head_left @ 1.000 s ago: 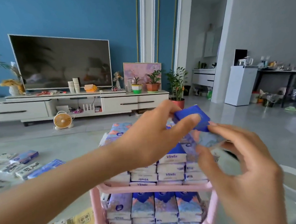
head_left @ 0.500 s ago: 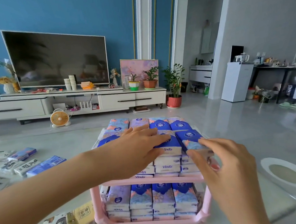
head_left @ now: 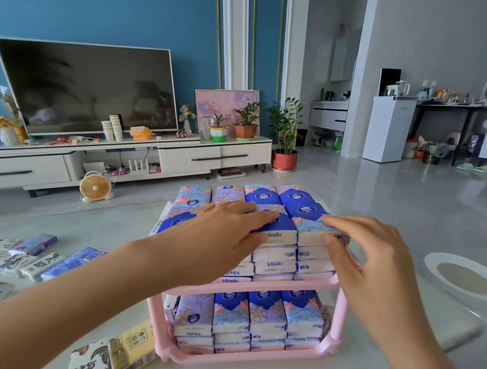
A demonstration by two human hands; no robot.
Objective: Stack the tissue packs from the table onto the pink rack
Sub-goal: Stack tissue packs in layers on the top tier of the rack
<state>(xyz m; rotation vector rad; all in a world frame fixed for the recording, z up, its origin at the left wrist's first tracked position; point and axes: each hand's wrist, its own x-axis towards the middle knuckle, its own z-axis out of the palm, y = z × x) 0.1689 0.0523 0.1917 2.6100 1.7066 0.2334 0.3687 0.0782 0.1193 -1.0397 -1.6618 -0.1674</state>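
Note:
A pink two-tier rack (head_left: 250,287) stands on the table in front of me, both tiers filled with blue and floral tissue packs. My left hand (head_left: 220,242) lies flat on the top layer, fingers spread over the middle packs. My right hand (head_left: 364,259) pinches the front right top tissue pack (head_left: 309,217), fingers on its top and thumb on its front face; the pack rests on the stack. More loose packs (head_left: 34,244) lie on the table at the left.
Two packs, one white (head_left: 88,364) and one yellow (head_left: 132,348), lie by the rack's lower left corner. A white round dish (head_left: 464,277) sits at the right. Beyond the table's far edge are the floor, a small fan (head_left: 95,187) and a TV cabinet.
A second ago both hands held a blue pack in the air above the rack. It has come down onto the front right of the top layer, and my left hand has flattened onto the stack.

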